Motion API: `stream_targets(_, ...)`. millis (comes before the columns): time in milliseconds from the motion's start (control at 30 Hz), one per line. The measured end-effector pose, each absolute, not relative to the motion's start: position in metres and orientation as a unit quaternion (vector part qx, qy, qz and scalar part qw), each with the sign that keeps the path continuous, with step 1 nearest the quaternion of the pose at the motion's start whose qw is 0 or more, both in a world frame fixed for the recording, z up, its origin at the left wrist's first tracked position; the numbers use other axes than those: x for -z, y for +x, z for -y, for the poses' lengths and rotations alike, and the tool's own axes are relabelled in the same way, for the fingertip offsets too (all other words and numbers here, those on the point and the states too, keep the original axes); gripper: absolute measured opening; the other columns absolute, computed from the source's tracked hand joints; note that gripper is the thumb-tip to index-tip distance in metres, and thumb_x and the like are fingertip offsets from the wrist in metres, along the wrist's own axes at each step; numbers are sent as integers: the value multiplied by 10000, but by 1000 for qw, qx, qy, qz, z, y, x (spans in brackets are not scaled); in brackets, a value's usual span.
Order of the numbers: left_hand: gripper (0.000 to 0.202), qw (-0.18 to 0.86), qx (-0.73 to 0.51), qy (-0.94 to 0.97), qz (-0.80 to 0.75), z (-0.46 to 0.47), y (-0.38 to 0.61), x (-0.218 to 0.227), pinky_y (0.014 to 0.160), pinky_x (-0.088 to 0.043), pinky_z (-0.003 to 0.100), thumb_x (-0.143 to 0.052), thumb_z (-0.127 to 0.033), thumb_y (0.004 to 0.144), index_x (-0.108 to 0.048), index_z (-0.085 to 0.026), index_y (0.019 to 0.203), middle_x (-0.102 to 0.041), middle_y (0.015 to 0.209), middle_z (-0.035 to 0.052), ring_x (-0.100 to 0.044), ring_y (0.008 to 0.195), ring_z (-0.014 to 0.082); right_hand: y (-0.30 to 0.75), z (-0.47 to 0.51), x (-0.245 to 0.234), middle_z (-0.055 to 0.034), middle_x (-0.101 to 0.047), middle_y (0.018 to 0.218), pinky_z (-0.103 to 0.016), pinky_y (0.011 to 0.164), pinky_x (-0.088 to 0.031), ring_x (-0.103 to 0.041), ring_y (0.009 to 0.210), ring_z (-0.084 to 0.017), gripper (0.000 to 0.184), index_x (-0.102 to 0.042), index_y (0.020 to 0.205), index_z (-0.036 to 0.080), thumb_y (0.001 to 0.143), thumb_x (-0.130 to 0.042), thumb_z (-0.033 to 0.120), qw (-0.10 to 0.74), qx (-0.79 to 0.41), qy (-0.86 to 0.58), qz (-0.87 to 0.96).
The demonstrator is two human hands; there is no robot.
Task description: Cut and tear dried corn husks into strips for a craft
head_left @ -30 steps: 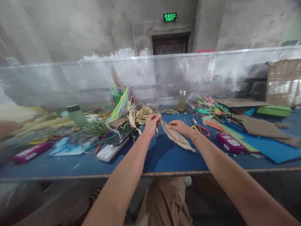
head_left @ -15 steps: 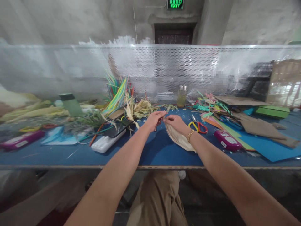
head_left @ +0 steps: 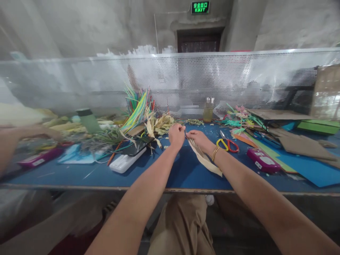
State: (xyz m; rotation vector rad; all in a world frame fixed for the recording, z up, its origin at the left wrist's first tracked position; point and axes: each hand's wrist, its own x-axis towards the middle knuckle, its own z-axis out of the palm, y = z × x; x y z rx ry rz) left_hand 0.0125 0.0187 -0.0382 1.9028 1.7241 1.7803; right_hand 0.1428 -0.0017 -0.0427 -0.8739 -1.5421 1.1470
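Your right hand (head_left: 199,139) has the pale husk strip (head_left: 204,160) pinched up top, tail trailing toward 5 o'clock; left hand (head_left: 176,136) is bunched alongside, can't tell on what. Looks partway: strip's end hangs free, husk pile (head_left: 165,122) untouched around 10 o'clock.

Blue table (head_left: 183,177) carries, clocked from near-edge middle, a white box (head_left: 129,163) at 10 o'clock, dried husks (head_left: 164,124) past 11, a capped bottle (head_left: 208,112) just past 12, scissors (head_left: 227,142) between 1 and 2, a purple device (head_left: 262,161) at 2, blue sheet (head_left: 313,171) nearing 3.
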Motion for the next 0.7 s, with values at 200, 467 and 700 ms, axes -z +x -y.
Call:
stream_targets(200,215,68,-601,421,-676,-39,-54,43,612,-339,282,-544,-349,794,-540,-205,635,-519,621,7,-474,639,165,141,30,30,25,-553,583,-250,584,-360,-460,563,-102,260,-620,627,161,634,-715,403,425,-498,-324,683)
stream_targets(467,333,189,-570,571,-560,-27,-15,37,637,-394,292,-617,-495,751,-661,-178,660,-571,594,27,-548,664,183,158,5,34,33,-505,566,-252,505,-342,-429,505,-99,337,-575,663,170,624,-734,465,547,-450,-418,568)
stream_targets(700,374,400,-473,666,-416,-3,13,37,615,-404,265,-656,-527,718,-663,-173,838,-626,751,21,-558,675,140,169,-4,34,29,-520,584,-246,519,-357,-432,532,-95,383,-584,635,159,576,-767,489,595,-396,-406,569)
